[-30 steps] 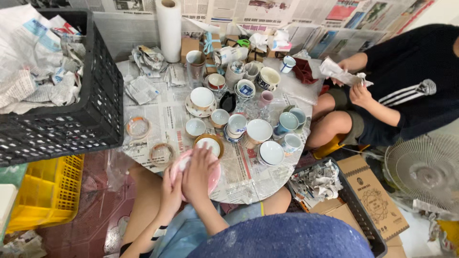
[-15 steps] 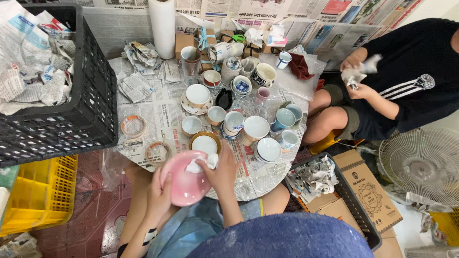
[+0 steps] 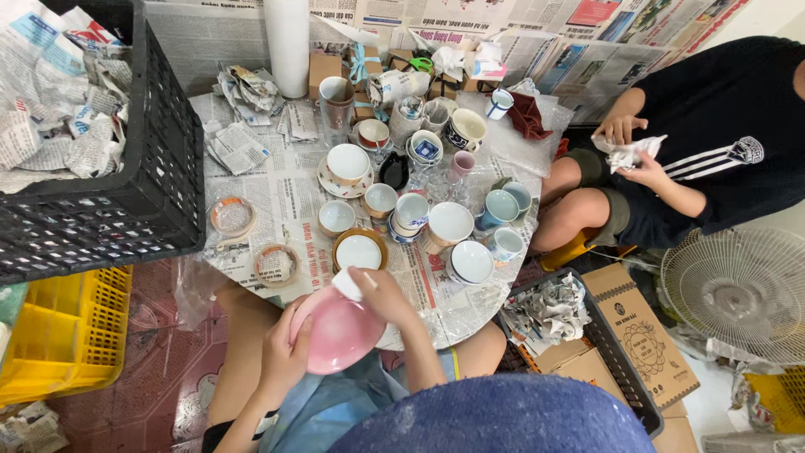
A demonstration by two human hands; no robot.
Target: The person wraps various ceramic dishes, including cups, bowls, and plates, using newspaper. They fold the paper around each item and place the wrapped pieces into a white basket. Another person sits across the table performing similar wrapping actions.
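My left hand (image 3: 285, 352) grips the left rim of a pink bowl (image 3: 340, 333), held tilted over my lap at the near edge of a low round table (image 3: 470, 312) covered in newspaper. My right hand (image 3: 381, 292) presses a small white wad (image 3: 346, 283) against the bowl's upper rim. Just beyond the bowl stands a brown-rimmed bowl with a white inside (image 3: 359, 250). Cups and bowls crowd the table's middle.
A black crate (image 3: 126, 201) of crumpled newspaper stands at the left, a yellow crate (image 3: 59, 335) below it. Two tape rolls (image 3: 231, 216) lie near the table's left edge. Another person (image 3: 704, 159) sits at the right, holding crumpled paper. Cardboard boxes (image 3: 641, 335) and a fan (image 3: 738, 289) are at the right.
The pink bowl has come off the table's edge down toward my lap and is tilted. My right hand has shifted to the bowl's upper rim with the white wad.
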